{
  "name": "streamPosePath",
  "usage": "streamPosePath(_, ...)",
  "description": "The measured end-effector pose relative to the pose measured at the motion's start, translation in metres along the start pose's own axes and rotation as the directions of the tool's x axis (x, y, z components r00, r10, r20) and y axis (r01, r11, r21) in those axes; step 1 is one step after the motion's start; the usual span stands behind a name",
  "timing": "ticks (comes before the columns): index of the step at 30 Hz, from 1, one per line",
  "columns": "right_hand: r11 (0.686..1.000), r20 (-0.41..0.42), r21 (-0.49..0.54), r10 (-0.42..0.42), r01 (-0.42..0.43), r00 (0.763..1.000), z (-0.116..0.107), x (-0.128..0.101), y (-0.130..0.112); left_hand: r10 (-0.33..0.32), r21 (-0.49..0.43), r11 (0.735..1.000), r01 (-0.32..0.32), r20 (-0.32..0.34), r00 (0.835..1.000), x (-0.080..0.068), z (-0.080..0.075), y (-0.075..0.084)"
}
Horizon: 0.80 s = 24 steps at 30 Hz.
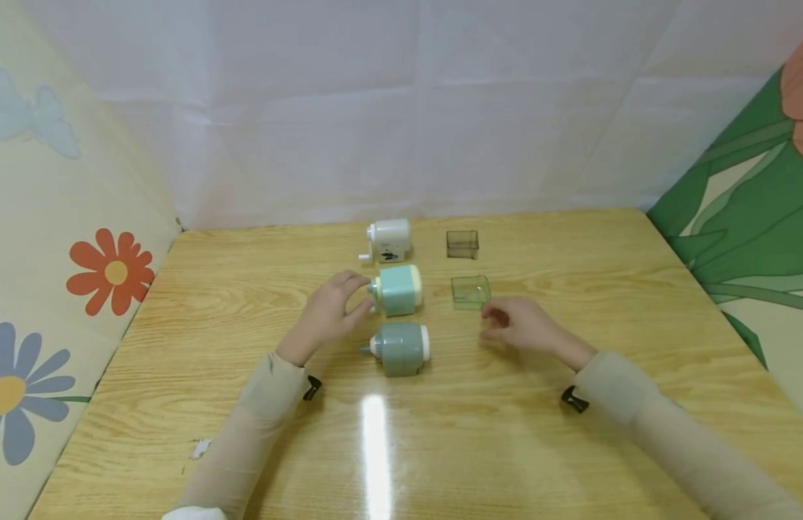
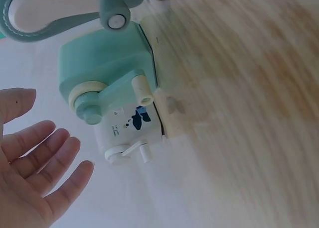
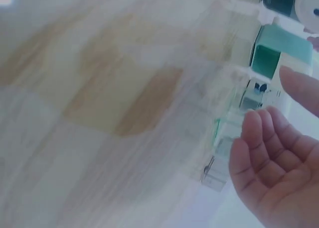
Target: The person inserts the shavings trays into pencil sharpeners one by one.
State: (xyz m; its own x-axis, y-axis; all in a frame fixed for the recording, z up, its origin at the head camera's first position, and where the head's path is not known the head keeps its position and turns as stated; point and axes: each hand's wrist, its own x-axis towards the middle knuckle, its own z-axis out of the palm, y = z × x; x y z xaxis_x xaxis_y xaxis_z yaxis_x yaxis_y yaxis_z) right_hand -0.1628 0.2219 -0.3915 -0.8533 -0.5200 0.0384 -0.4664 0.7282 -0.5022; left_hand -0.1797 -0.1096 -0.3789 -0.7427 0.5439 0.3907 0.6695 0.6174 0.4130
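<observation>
Left hand [image 1: 328,312], fingers relaxed, touches the mint-green plastic pencil sharpener [image 1: 398,289] mid-worktop; right hand [image 1: 520,326], empty and relaxed, lies beside the clear green plastic drawer [image 1: 470,292].

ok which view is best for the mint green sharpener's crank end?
Left wrist. The mint green sharpener fills the frame, its crank and knob facing the camera, the left hand open beside it. Head view shows it small, crank hidden by that hand. Right wrist: only a blurred edge.

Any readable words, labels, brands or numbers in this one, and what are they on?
No text can be read.
White sharpener: a dark printed picture and tiny marks beside it, too small and blurred to read.
Mint sharpener, grey-green sharpener, two clear trays: no lettering visible.
</observation>
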Motion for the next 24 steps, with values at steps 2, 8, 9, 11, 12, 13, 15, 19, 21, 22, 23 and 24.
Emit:
streamPosePath(2, 1.0, -0.034, 0.0, 0.012, -0.012, 0.999, -0.002, 0.001, 0.003, -0.022, 0.01, 1.0, 0.022, 0.005, 1.0, 0.003, 0.001, -0.003)
streamPosePath(8, 0.997, -0.106, 0.009, 0.083, -0.083, 0.991, -0.007, 0.005, 0.006, -0.095, 0.033, 0.995, 0.093, 0.09, 0.991, 0.013, 0.006, -0.009)
streamPosePath(9, 0.995, -0.113, 0.012, 0.099, -0.098, 0.989, -0.007, 0.006, 0.006, -0.102, 0.03, 0.995, 0.1, 0.099, 0.99, 0.014, 0.006, -0.009)
streamPosePath(11, 0.993, -0.127, 0.011, 0.114, -0.114, 0.985, -0.009, 0.009, 0.007, -0.115, 0.019, 0.993, 0.114, 0.113, 0.987, 0.016, 0.008, -0.011)
streamPosePath(12, 0.993, -0.128, 0.013, 0.122, -0.122, 0.984, -0.009, 0.011, 0.007, -0.122, 0.009, 0.993, 0.122, 0.12, 0.985, 0.017, 0.009, -0.011)
streamPosePath(13, 0.992, -0.127, 0.011, 0.128, -0.128, 0.984, -0.01, 0.013, 0.008, -0.128, 0.001, 0.992, 0.129, 0.125, 0.984, 0.017, 0.01, -0.012)
streamPosePath(15, 0.991, -0.117, -0.005, 0.131, -0.133, 0.984, -0.01, 0.017, 0.01, -0.137, -0.009, 0.99, 0.139, 0.135, 0.981, 0.018, 0.012, -0.014)
streamPosePath(19, 0.993, -0.09, -0.039, 0.11, -0.113, 0.99, -0.011, 0.024, 0.012, -0.143, -0.026, 0.989, 0.148, 0.143, 0.979, 0.019, 0.016, -0.017)
streamPosePath(21, 0.994, -0.076, -0.049, 0.097, -0.1, 0.992, -0.011, 0.027, 0.012, -0.142, -0.035, 0.988, 0.148, 0.144, 0.979, 0.02, 0.018, -0.017)
streamPosePath(22, 0.994, -0.071, -0.053, 0.092, -0.096, 0.993, -0.011, 0.029, 0.013, -0.14, -0.041, 0.988, 0.147, 0.145, 0.979, 0.021, 0.018, -0.017)
streamPosePath(23, 0.994, -0.067, -0.057, 0.089, -0.093, 0.994, -0.011, 0.03, 0.013, -0.138, -0.043, 0.988, 0.146, 0.149, 0.979, 0.021, 0.018, -0.017)
streamPosePath(24, 0.994, -0.064, -0.063, 0.086, -0.09, 0.994, -0.011, 0.031, 0.013, -0.135, -0.046, 0.989, 0.143, 0.15, 0.979, 0.021, 0.018, -0.017)
